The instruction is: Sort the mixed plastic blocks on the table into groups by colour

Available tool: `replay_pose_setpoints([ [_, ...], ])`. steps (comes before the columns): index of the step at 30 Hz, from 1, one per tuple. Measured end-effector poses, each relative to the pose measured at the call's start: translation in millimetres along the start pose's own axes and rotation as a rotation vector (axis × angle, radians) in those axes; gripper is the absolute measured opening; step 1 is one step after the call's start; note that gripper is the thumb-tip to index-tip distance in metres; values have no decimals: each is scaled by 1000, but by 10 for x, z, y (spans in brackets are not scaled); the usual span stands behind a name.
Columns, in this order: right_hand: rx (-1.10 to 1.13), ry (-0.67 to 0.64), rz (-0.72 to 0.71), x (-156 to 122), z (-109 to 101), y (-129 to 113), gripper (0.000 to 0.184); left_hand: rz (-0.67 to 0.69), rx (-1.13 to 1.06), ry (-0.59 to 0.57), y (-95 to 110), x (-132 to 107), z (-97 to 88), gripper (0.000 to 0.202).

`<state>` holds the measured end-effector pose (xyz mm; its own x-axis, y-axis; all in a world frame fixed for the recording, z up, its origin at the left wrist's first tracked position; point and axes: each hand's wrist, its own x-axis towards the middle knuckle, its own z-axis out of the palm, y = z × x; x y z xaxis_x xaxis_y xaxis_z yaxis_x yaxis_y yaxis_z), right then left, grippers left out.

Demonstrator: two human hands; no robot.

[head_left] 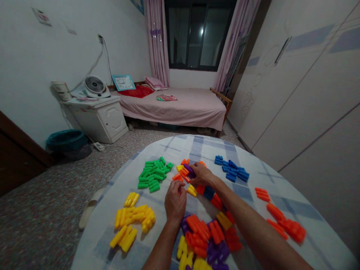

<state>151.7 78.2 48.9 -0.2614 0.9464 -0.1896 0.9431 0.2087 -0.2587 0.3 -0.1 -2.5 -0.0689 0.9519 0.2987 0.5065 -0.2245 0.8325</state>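
1. On the left of the cloth-covered table (165, 148), yellow blocks (132, 216) lie in loose groups; their ribbed shape suggests moulded plastic, likely light and stiff
2. Just beyond and to the right, green blocks (153, 173) form a heap, overlapping at several angles
3. The person's left hand (176, 200) rests near the middle, fingers curled in beside an orange block (177, 176); whether anything is held inside them cannot be told
4. Between the hands sits a small mixed cluster of orange and yellow pieces, with a purple block (188, 169) on its right side; smooth faces may slip a little, so a thumb-and-finger pinch across the long sides should suit it best
5. The right hand (201, 174) reaches over with bent fingers at the purple block, touching it by the look of things, though a firm grip cannot be confirmed
6. Below the right forearm, a mixed pile (198, 228) of orange, purple and yellow blocks lies nearest the person; none looks fragile
7. Farther right, blue blocks (235, 171) lie scattered, then orange-red blocks (289, 226) near the table's right side
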Motion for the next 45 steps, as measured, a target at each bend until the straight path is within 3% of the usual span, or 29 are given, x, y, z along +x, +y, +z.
replay_pose_setpoints([
  [9,37,106,47,19,118,47,38,0,6,21,20,-6,-11,21],
  [16,87,78,-62,8,63,126,54,-2,24,12,12,-10,-4,21],
  [22,96,231,9,-2,216,11,35,-1,20,17,17,-5,-8,20],
  [26,123,293,13,-33,151,54,31,0,7,33,17,-9,-6,20],
  [32,233,392,-1,-495,-108,215,34,-10,18,18,4,-13,0,21],
  [40,454,244,-75,-1216,82,-11,41,-9,17,5,-30,-8,11,19],
  [42,522,340,-30,-1347,87,-12,38,0,-4,18,-40,-11,13,19],
  [45,632,590,131,-1542,127,71,30,21,-27,18,-57,-7,18,20],
])
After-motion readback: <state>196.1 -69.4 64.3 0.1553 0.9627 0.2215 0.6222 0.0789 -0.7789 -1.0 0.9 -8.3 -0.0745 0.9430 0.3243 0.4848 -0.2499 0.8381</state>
